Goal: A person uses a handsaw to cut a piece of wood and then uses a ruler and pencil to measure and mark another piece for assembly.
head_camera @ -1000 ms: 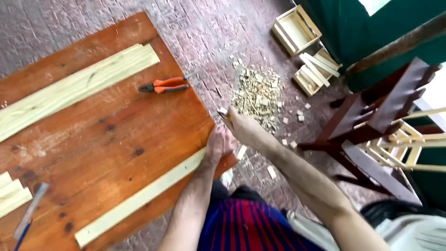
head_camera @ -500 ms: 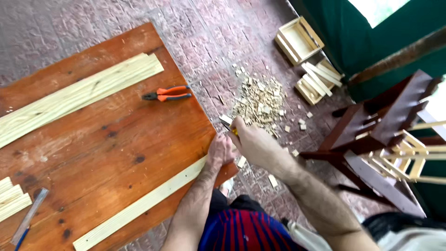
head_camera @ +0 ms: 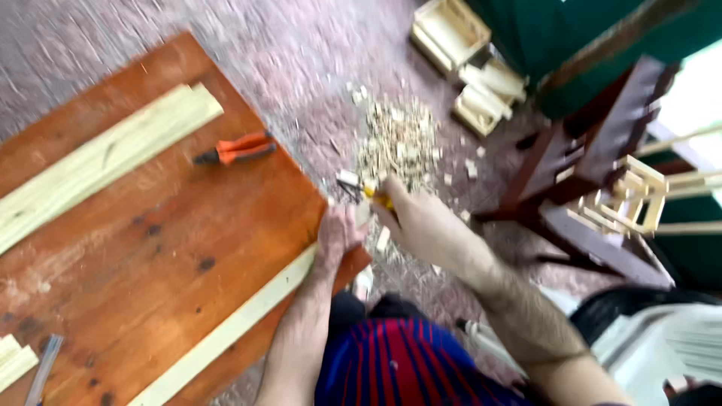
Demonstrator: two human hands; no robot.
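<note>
1. Since the earlier frame, both hands sit a little lower and nearer the table's corner; the camera has tilted, so the orange pliers and the planks appear shifted left. Frame is motion-blurred.

2. Head view, left hand (head_camera: 337,239): pressed flat on the near end of the long pale wood strip (head_camera: 233,325), fingers curled over its tip at the table edge. Judged to pin the strip so its end overhangs the floor.

3. Head view, right hand (head_camera: 421,225): clenched round a yellow-handled cutting tool (head_camera: 368,194), whose dark head points toward the left hand and meets the strip's tip. Exact bite on the wood cannot be told through the blur.

4. Wood strip: lies diagonally along the near edge of the reddish wooden table (head_camera: 150,225), running back from the left hand toward the person's body side.

5. Beyond the right hand, on the floor: heap of pale wood offcuts (head_camera: 397,139), directly below the overhanging tip, likely where cut pieces fall.

6. Far left of the left hand, on the table: orange-handled pliers (head_camera: 237,149), untouched; wide pale planks (head_camera: 98,162) beyond them.

7. Right of the right hand: dark red wooden chair (head_camera: 594,173) carrying a small lattice frame (head_camera: 624,199); small wooden crates (head_camera: 451,30) farther off.
</note>
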